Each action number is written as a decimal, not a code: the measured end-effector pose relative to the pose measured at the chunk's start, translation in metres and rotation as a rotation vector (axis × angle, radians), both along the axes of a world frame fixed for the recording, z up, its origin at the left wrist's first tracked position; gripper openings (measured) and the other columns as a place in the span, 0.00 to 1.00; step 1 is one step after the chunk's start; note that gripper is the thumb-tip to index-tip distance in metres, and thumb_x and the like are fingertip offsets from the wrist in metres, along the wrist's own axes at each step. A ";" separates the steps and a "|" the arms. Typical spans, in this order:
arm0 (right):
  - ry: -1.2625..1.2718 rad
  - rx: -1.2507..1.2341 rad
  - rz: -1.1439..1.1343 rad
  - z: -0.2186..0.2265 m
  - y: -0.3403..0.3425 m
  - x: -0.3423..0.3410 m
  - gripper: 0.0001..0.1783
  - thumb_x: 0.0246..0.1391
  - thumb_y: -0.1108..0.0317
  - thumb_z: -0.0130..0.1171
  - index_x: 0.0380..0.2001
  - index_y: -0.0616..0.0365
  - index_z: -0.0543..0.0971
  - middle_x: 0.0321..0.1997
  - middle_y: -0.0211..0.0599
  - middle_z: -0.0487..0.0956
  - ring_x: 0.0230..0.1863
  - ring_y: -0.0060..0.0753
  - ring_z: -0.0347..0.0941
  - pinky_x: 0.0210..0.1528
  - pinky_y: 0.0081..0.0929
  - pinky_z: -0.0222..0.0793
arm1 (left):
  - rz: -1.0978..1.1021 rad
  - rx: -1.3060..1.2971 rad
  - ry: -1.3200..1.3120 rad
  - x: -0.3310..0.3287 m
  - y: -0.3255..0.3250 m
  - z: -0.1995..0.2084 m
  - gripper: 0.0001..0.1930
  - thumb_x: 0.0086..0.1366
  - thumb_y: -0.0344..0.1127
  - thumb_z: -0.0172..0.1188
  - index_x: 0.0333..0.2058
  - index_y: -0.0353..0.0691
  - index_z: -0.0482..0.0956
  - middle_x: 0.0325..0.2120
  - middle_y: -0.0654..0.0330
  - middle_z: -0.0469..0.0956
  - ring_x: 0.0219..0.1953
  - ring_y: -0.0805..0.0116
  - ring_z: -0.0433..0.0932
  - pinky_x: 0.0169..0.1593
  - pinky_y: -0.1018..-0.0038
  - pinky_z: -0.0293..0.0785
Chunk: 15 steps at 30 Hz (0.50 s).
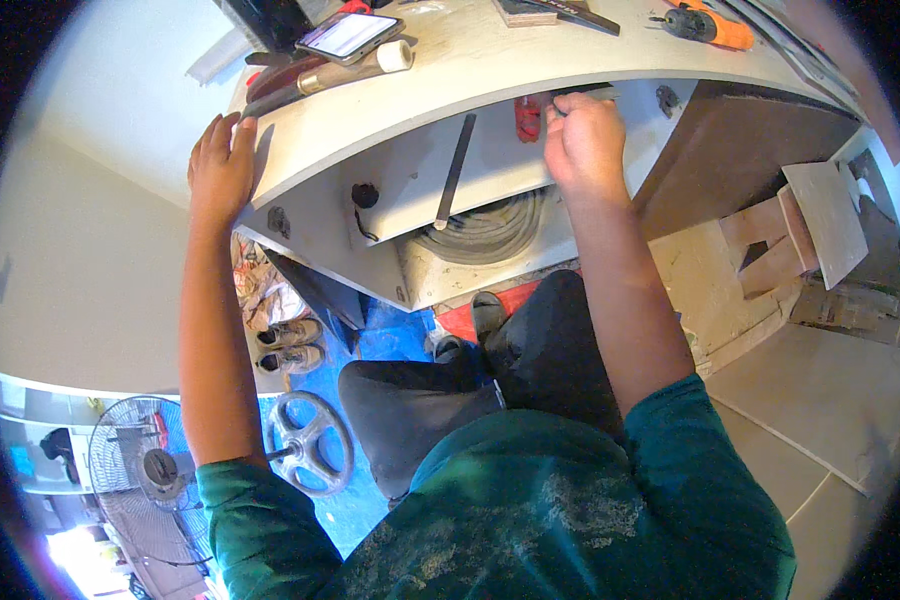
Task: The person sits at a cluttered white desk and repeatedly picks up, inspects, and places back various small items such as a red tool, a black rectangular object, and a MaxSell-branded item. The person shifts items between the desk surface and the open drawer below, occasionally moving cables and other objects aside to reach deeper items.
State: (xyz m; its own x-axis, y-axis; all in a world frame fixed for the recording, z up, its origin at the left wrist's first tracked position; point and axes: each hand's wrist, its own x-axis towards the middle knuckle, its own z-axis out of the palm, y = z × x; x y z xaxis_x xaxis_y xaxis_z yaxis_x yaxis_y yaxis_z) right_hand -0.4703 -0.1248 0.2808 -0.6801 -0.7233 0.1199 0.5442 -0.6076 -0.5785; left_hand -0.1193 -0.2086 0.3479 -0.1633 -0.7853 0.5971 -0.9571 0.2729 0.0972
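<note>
My left hand [222, 165] rests on the left end of the pale worktop [450, 75], fingers laid along its edge. Under the worktop's front edge, my right hand [587, 140] reaches into the open compartment, its fingers curled closed. A thin greyish piece shows beside those fingers, but what the hand grips is mostly hidden. Just left of it is a red object [528, 118], too unclear to name. A dark narrow strip [456, 170] slants across the compartment. Below it lies a coiled grey hose [485, 232].
On the worktop are a phone [350, 36], a wooden-handled tool [355, 70] and an orange-black drill [708, 25]. Shoes [290, 345], a metal handwheel [308, 443] and a fan [150, 470] are at the left. Boards [828, 222] lean at the right.
</note>
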 end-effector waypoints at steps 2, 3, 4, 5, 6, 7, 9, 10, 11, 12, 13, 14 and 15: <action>0.006 0.204 0.141 -0.011 -0.001 0.025 0.12 0.43 0.83 0.50 0.14 0.55 0.65 0.17 0.31 0.61 0.22 0.26 0.59 0.27 0.27 0.59 | -0.027 -0.021 0.031 0.005 -0.003 0.000 0.24 0.67 0.53 0.46 0.52 0.44 0.75 0.58 0.48 0.68 0.61 0.47 0.63 0.63 0.59 0.56; 0.060 0.334 0.244 -0.004 0.012 0.063 0.12 0.42 0.82 0.52 0.14 0.55 0.64 0.16 0.30 0.60 0.21 0.26 0.58 0.25 0.28 0.56 | -0.031 -0.026 0.042 0.012 -0.003 -0.003 0.24 0.67 0.53 0.46 0.52 0.44 0.75 0.57 0.48 0.68 0.61 0.47 0.64 0.63 0.59 0.56; 0.183 0.304 0.260 -0.027 -0.001 0.090 0.07 0.41 0.80 0.53 0.19 0.58 0.66 0.21 0.33 0.62 0.25 0.29 0.61 0.27 0.32 0.58 | -0.044 -0.022 0.054 0.003 -0.008 -0.002 0.24 0.67 0.53 0.46 0.52 0.44 0.75 0.57 0.49 0.68 0.61 0.47 0.64 0.63 0.59 0.56; 0.274 0.395 0.290 -0.015 0.007 0.124 0.07 0.40 0.79 0.53 0.26 0.61 0.68 0.27 0.36 0.65 0.31 0.32 0.63 0.32 0.35 0.60 | -0.032 -0.013 0.061 0.004 -0.008 -0.004 0.24 0.67 0.53 0.47 0.52 0.44 0.75 0.57 0.49 0.68 0.61 0.47 0.64 0.63 0.59 0.56; 0.368 0.480 0.320 -0.002 0.016 0.157 0.13 0.39 0.79 0.53 0.33 0.65 0.69 0.33 0.40 0.68 0.37 0.34 0.65 0.36 0.38 0.62 | -0.023 -0.005 0.067 0.003 -0.007 -0.004 0.24 0.67 0.53 0.47 0.52 0.44 0.75 0.57 0.49 0.68 0.61 0.48 0.64 0.63 0.59 0.56; -0.031 0.136 0.359 -0.017 -0.006 0.182 0.17 0.37 0.80 0.54 0.36 0.65 0.68 0.37 0.42 0.70 0.42 0.36 0.66 0.41 0.36 0.63 | -0.042 -0.008 0.038 -0.013 -0.010 -0.001 0.24 0.68 0.51 0.46 0.53 0.42 0.74 0.56 0.50 0.70 0.60 0.49 0.65 0.63 0.61 0.59; -0.071 0.156 0.477 -0.018 0.000 0.185 0.17 0.37 0.80 0.56 0.36 0.64 0.69 0.33 0.41 0.71 0.35 0.35 0.67 0.35 0.34 0.64 | 0.009 0.023 0.047 0.000 -0.008 -0.003 0.23 0.67 0.51 0.46 0.53 0.42 0.74 0.56 0.50 0.70 0.60 0.49 0.65 0.62 0.61 0.59; -0.070 0.232 0.476 -0.009 0.012 0.175 0.14 0.38 0.80 0.56 0.33 0.64 0.70 0.29 0.40 0.71 0.31 0.34 0.66 0.32 0.33 0.63 | 0.035 0.038 0.053 0.006 -0.007 -0.004 0.23 0.67 0.51 0.46 0.53 0.43 0.74 0.56 0.50 0.70 0.60 0.49 0.65 0.62 0.61 0.59; -0.107 0.255 0.462 -0.004 0.015 0.154 0.11 0.40 0.81 0.54 0.31 0.64 0.69 0.29 0.39 0.70 0.31 0.34 0.66 0.34 0.35 0.64 | 0.021 0.031 0.058 0.006 -0.008 -0.002 0.24 0.67 0.52 0.46 0.53 0.43 0.74 0.57 0.50 0.69 0.60 0.49 0.64 0.63 0.60 0.58; -0.151 0.240 0.424 -0.007 0.013 0.122 0.08 0.41 0.82 0.52 0.28 0.64 0.68 0.29 0.38 0.69 0.31 0.34 0.66 0.35 0.36 0.65 | 0.003 0.025 0.066 0.003 -0.009 -0.002 0.24 0.67 0.52 0.46 0.53 0.44 0.74 0.58 0.49 0.68 0.61 0.48 0.64 0.63 0.59 0.57; -0.176 0.208 0.400 -0.014 0.009 0.096 0.06 0.43 0.83 0.50 0.26 0.64 0.67 0.29 0.38 0.68 0.32 0.34 0.65 0.37 0.38 0.66 | 0.006 0.022 0.064 0.008 -0.006 -0.002 0.24 0.66 0.53 0.46 0.52 0.45 0.75 0.58 0.49 0.67 0.61 0.48 0.63 0.63 0.58 0.56; -0.212 0.153 0.359 -0.020 0.008 0.073 0.05 0.44 0.84 0.48 0.24 0.65 0.66 0.28 0.37 0.66 0.32 0.33 0.65 0.39 0.39 0.67 | -0.002 0.014 0.057 0.011 -0.006 -0.004 0.24 0.66 0.53 0.46 0.52 0.45 0.75 0.58 0.49 0.68 0.61 0.47 0.64 0.63 0.58 0.56; -0.168 0.110 0.288 -0.019 0.007 0.063 0.05 0.44 0.84 0.48 0.23 0.65 0.67 0.28 0.38 0.66 0.33 0.34 0.65 0.43 0.41 0.67 | -0.014 0.004 0.052 0.011 -0.007 -0.005 0.24 0.66 0.53 0.46 0.52 0.45 0.75 0.58 0.49 0.68 0.61 0.47 0.64 0.63 0.58 0.56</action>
